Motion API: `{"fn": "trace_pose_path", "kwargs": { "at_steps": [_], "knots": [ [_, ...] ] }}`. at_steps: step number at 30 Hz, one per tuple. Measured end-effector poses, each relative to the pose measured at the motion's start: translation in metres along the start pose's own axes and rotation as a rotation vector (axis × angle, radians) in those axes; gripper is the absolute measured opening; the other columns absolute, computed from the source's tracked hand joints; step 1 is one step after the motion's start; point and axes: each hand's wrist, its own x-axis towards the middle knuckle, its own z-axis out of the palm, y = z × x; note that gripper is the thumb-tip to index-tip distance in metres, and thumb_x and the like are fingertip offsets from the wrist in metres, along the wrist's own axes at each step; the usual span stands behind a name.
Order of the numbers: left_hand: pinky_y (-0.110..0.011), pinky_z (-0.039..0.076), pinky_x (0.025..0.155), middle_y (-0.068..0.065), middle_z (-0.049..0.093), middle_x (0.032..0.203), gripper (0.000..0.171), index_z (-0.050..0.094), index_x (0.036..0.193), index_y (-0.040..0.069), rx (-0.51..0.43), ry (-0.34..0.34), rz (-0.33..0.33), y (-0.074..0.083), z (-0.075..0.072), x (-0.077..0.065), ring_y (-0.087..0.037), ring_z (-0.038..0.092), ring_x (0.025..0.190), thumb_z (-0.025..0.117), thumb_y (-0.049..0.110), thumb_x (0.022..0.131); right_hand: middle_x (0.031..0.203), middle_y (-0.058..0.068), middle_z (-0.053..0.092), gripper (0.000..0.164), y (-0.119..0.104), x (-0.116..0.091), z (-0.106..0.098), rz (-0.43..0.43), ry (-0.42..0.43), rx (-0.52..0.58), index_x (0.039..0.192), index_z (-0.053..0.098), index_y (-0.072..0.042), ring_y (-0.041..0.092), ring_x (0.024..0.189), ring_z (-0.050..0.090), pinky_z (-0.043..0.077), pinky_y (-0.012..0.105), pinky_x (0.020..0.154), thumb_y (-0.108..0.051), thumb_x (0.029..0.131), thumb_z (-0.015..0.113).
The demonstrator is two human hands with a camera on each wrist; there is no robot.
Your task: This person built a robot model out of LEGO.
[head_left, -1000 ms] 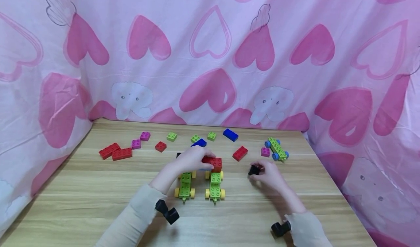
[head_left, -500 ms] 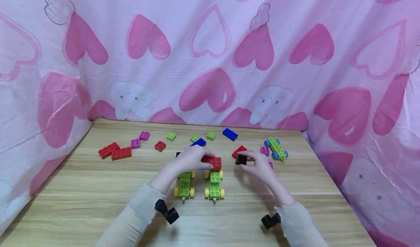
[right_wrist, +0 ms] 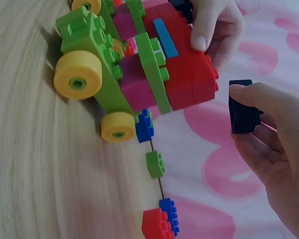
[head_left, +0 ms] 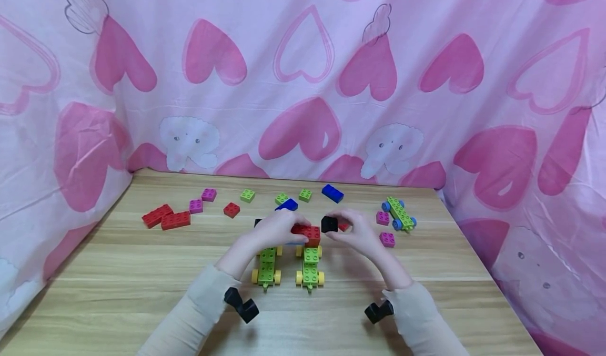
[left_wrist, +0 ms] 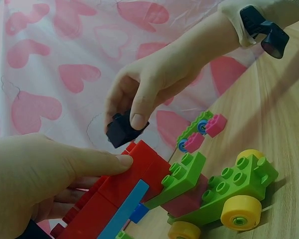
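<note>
The stacked bricks (head_left: 313,235) lie on two wheeled bases (head_left: 310,276), left of the right hand (head_left: 358,233).

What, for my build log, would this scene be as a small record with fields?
left hand: grips joined red bricks
right hand: pinches a black brick
contact: black brick apart from the red bricks
wheeled bases: two yellow-wheeled green bases, side by side
other vehicle: blue-wheeled green base, on the table's right side
loose bricks: red, magenta, green, blue
surface: wood-grain table
backdrop: pink heart-print cloth
</note>
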Motion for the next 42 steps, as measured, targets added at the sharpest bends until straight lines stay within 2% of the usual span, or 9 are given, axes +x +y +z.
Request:
{"fn": "trace_pose_path", "kwargs": {
  "at_steps": [5, 10, 15, 23, 29, 42],
  "knots": [
    [-0.031, 0.054, 0.084, -0.002, 0.072, 0.113, 0.036, 0.071, 0.119, 0.011, -0.006, 0.003, 0.001, 0.0, -0.001, -0.001, -0.011, 0.065, 0.096, 0.074, 0.03, 0.088, 0.113, 0.012, 0.07, 0.037, -0.004, 0.003, 0.003, -0.015, -0.05, 0.04, 0.116, 0.069, -0.005, 0.028, 0.102, 0.065, 0.056, 0.049, 0.088, -0.008, 0.08, 0.08],
    [-0.027, 0.052, 0.077, -0.001, 0.073, 0.11, 0.036, 0.071, 0.118, 0.011, -0.012, 0.005, 0.0, 0.001, -0.001, -0.001, -0.008, 0.061, 0.086, 0.074, 0.029, 0.088, 0.115, 0.011, 0.07, 0.037, -0.005, 0.006, 0.006, -0.037, -0.073, 0.038, 0.116, 0.069, -0.006, 0.027, 0.104, 0.065, 0.056, 0.044, 0.091, -0.009, 0.08, 0.08],
    [-0.028, 0.053, 0.078, -0.002, 0.073, 0.112, 0.037, 0.071, 0.119, 0.011, -0.01, 0.005, 0.004, 0.001, -0.001, -0.001, -0.008, 0.062, 0.089, 0.074, 0.029, 0.088, 0.114, 0.009, 0.071, 0.037, -0.006, 0.008, 0.007, -0.06, -0.095, 0.025, 0.116, 0.07, -0.006, 0.024, 0.103, 0.065, 0.057, 0.04, 0.09, -0.01, 0.08, 0.08],
    [-0.027, 0.053, 0.077, -0.002, 0.073, 0.112, 0.037, 0.071, 0.12, 0.011, -0.006, 0.006, -0.004, 0.001, 0.0, -0.001, -0.008, 0.061, 0.087, 0.074, 0.03, 0.088, 0.113, 0.012, 0.071, 0.036, -0.007, 0.01, 0.007, -0.084, -0.115, 0.028, 0.115, 0.07, -0.005, 0.026, 0.103, 0.066, 0.057, 0.041, 0.089, -0.009, 0.081, 0.079],
    [-0.026, 0.051, 0.072, -0.001, 0.073, 0.108, 0.036, 0.071, 0.119, 0.011, -0.015, 0.004, -0.009, 0.001, 0.0, -0.001, -0.007, 0.058, 0.081, 0.073, 0.03, 0.088, 0.115, 0.012, 0.071, 0.036, -0.007, 0.011, 0.005, -0.068, -0.149, 0.001, 0.117, 0.07, -0.005, 0.026, 0.102, 0.066, 0.057, 0.042, 0.088, -0.01, 0.081, 0.078],
    [-0.026, 0.052, 0.074, -0.001, 0.073, 0.109, 0.036, 0.071, 0.119, 0.012, -0.015, 0.003, -0.021, 0.002, 0.0, -0.001, -0.008, 0.059, 0.083, 0.074, 0.03, 0.088, 0.116, 0.013, 0.07, 0.038, -0.009, 0.01, 0.006, -0.047, -0.158, -0.003, 0.117, 0.069, -0.005, 0.026, 0.103, 0.065, 0.056, 0.045, 0.09, -0.009, 0.081, 0.078]
  ]
}}
